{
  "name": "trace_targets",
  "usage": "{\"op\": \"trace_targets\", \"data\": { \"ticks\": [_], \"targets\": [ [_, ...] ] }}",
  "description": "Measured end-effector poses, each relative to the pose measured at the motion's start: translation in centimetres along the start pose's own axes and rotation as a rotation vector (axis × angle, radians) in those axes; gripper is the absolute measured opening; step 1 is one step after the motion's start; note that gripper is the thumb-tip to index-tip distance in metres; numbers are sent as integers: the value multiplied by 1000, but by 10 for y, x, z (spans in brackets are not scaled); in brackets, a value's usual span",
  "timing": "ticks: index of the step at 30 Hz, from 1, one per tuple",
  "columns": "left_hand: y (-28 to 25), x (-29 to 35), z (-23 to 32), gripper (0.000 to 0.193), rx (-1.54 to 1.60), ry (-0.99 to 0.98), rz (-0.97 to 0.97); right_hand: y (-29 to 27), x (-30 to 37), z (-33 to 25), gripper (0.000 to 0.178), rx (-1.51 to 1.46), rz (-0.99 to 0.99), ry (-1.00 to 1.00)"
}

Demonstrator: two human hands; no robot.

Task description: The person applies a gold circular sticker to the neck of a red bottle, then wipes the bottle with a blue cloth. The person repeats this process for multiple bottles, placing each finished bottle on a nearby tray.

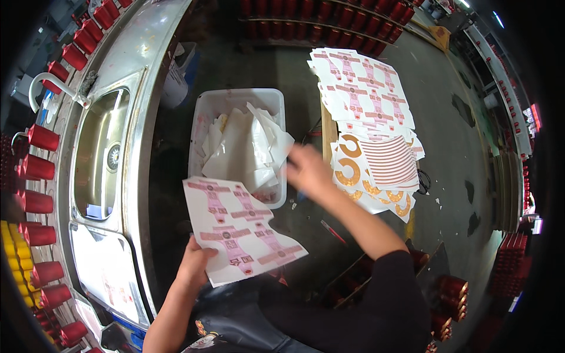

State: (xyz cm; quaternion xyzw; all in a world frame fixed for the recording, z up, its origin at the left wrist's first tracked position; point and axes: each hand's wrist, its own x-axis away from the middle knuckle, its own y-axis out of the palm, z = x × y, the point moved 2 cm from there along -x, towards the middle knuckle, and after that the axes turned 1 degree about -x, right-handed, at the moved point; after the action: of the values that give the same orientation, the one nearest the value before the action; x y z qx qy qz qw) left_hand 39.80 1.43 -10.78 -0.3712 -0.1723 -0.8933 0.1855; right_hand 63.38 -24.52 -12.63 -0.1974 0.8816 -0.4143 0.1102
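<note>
My left hand point(197, 262) pinches the near-left edge of a white sheet point(235, 226) printed with pink and red cross-shaped patterns; its right edge is uneven. My right hand point(310, 170) is at the right rim of a white plastic tub point(240, 93), its fingers smeared by motion. They are beside the corner of a white paper point(276, 144); whether they grip it I cannot tell. Crumpled and flat white papers point(238, 141) fill the tub, which stands between the sink counter and a stack of printed sheets point(368, 88) on the right.
A metal counter with a sink point(103, 156) and a white faucet point(56, 79) runs along the left, lined with red cups point(36, 167). Gold ring-patterned sheets point(348, 170) and a red-striped sheet point(391, 162) lie right of the tub. Racks of red cups point(318, 29) stand behind.
</note>
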Motion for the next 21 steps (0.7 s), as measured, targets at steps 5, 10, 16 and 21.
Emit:
{"op": "trace_targets", "data": {
  "ticks": [5,10,16,21],
  "targets": [
    [4,22,24,59,36,59,28,-54,-88,152,85,480,154,483],
    [7,37,32,59,20,97,111,-59,-123,203,75,545,87,408],
    [1,45,32,60,-3,109,121,-71,-124,212,62,532,57,264],
    [1,45,31,62,-9,91,89,-78,-125,224,32,542,76,95]
  ]
}}
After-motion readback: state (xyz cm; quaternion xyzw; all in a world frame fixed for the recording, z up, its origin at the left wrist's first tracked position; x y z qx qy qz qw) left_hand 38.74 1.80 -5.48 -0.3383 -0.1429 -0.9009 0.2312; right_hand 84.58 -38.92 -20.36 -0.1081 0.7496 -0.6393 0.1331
